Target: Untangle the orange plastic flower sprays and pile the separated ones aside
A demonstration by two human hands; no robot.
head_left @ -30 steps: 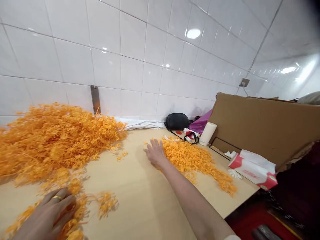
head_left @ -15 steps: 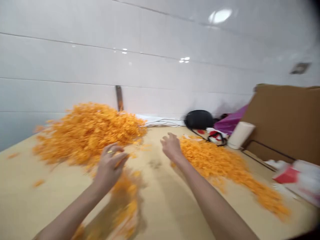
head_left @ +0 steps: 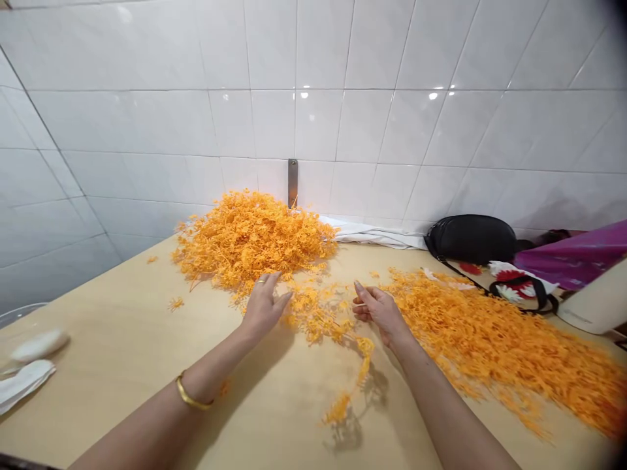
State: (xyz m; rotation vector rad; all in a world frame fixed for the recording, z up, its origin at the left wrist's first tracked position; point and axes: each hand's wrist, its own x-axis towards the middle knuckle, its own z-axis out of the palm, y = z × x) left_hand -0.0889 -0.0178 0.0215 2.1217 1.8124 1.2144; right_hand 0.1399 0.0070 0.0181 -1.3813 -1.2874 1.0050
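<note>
My left hand [head_left: 264,305], with a ring and a gold bangle on the arm, is beside the near edge of a heap of orange artificial flower sprigs [head_left: 255,238]. A loose string of orange flower sprigs [head_left: 321,320] extends from under its thumb side. It sags rightward, its end bending back toward me above the table. The left fingers curve around its near end, partly hidden. My right hand [head_left: 385,316] is closed in a pinch to the right of the string; what its fingers hold, if anything, is hidden. A long spread of orange sprigs [head_left: 499,339] lies to its right.
The pale wooden table [head_left: 132,352] meets a tiled wall. A white cloth [head_left: 372,235], a black bag [head_left: 473,238] and a purple bag [head_left: 580,254] lie along the back. A white cylinder [head_left: 595,297] is at right. White items [head_left: 39,346] sit far left.
The view has swung left and steadied, so the cardboard has left the picture. The hanging sprigs have moved from below my left hand to between both hands. My right hand's fingers are drawn together.
</note>
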